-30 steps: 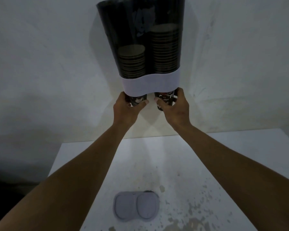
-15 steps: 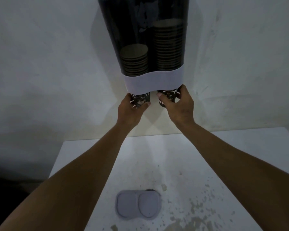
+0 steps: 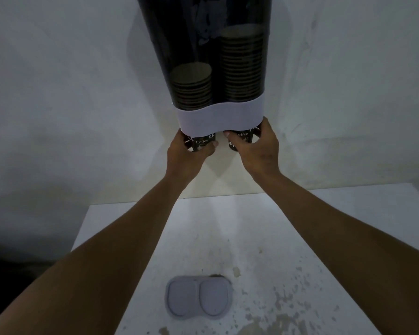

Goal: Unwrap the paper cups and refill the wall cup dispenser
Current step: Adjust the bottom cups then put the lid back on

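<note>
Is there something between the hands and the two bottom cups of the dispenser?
Nothing visible: the left hand grips the left cup and the right hand grips the right cup directly.

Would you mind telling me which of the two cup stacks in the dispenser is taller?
The right-hand stack, above the right hand, is taller; the left stack reaches roughly half its height.

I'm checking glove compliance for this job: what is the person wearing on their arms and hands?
Nothing shows. The left hand and right hand are bare, with no gloves, rings, watch or bands visible. Both forearms are bare as far as the frame shows; no sleeve is in view.
</note>
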Action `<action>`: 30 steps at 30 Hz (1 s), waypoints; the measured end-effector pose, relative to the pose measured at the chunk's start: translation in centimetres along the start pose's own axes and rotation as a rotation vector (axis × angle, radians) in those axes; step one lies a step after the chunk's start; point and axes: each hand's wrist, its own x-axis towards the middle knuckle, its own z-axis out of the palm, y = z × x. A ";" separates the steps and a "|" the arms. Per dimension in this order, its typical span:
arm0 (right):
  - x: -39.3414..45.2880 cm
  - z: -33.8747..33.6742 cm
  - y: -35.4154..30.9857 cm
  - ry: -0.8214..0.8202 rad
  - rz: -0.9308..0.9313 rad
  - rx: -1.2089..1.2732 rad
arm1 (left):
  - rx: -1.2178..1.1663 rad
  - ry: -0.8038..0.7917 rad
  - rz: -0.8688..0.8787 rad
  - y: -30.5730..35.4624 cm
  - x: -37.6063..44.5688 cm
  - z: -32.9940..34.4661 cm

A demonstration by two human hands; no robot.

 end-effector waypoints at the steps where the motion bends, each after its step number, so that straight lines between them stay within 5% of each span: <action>1: 0.0 0.0 0.1 -0.004 0.003 0.001 | -0.001 0.001 0.004 0.0 -0.1 0.0; 30: -0.9 -0.1 0.5 -0.038 0.036 -0.069 | 0.001 -0.025 -0.037 0.5 0.6 -1.1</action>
